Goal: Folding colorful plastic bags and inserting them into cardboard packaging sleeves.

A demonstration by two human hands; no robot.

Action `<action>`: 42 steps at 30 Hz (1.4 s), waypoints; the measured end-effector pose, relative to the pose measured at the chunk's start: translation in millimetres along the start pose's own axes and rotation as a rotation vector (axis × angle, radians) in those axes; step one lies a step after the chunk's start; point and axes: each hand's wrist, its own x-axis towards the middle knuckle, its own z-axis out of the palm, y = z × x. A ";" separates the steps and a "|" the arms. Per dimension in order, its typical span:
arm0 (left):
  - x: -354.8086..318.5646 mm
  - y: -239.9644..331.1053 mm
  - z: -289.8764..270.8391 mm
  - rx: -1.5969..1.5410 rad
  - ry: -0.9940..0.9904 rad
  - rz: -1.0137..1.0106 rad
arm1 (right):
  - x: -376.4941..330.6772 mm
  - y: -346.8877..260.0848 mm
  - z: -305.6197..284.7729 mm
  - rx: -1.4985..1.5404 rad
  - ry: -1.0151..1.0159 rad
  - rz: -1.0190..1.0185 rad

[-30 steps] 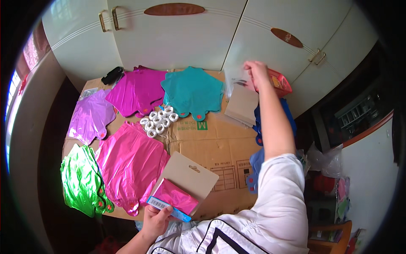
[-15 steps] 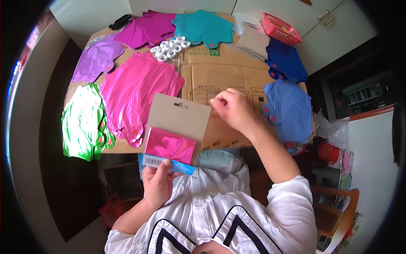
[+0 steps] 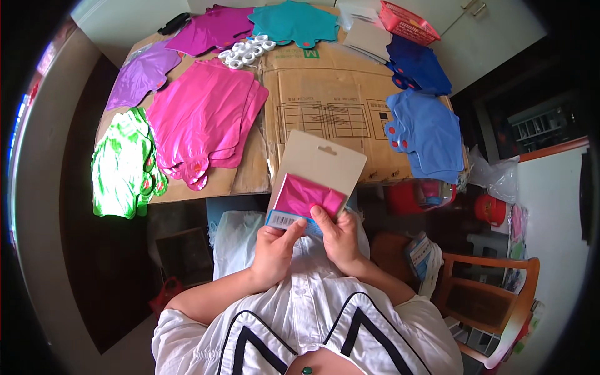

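Both my hands hold a grey hang card (image 3: pixel 334 161) tilted in front of my chest. A folded piece of shiny pink foil (image 3: pixel 300 195) lies against its lower half. Along the card's bottom edge runs a blue and white label strip (image 3: pixel 282 219) with a barcode, partly covered by my fingers. My left hand (image 3: pixel 274 255) grips the lower left, thumb on the strip. At the lower right, my right hand (image 3: pixel 340 240) presses its thumb on the pink foil; its other fingers are behind the card. On the table beyond, flat pink foil pieces (image 3: pixel 203 119) lie stacked.
A cardboard sheet (image 3: pixel 325 81) covers the table. Around it lie green (image 3: pixel 122 165), lilac (image 3: pixel 134 78), purple (image 3: pixel 209 30), teal (image 3: pixel 294 24), dark blue (image 3: pixel 419 65) and light blue (image 3: pixel 428 134) foil pieces, white rolls (image 3: pixel 247 53), grey cards (image 3: pixel 369 39) and a red basket (image 3: pixel 409 24).
My right hand has come down from above the table onto the card. The card and my left hand have moved right, and the view has shifted.
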 end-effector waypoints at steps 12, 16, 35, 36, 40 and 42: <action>95.7 136.3 27.0 1.502 -0.383 1.110 | 15.8 -69.4 -124.6 0.248 -0.444 0.578; 159.5 128.6 35.0 1.711 -0.618 1.152 | 48.4 -63.4 -119.1 0.152 -0.486 0.805; 141.9 127.6 30.0 1.853 -0.700 1.270 | 51.2 -52.7 -112.6 0.221 -0.301 0.728; 139.2 126.7 27.8 1.845 -0.704 1.251 | 48.2 -61.1 -108.0 0.221 -0.272 0.709; 128.1 129.1 30.4 1.879 -0.726 1.210 | 41.3 -56.4 -114.0 0.174 -0.237 0.676; 123.7 125.4 27.6 1.869 -0.691 1.210 | 37.4 -57.8 -114.9 0.177 -0.270 0.673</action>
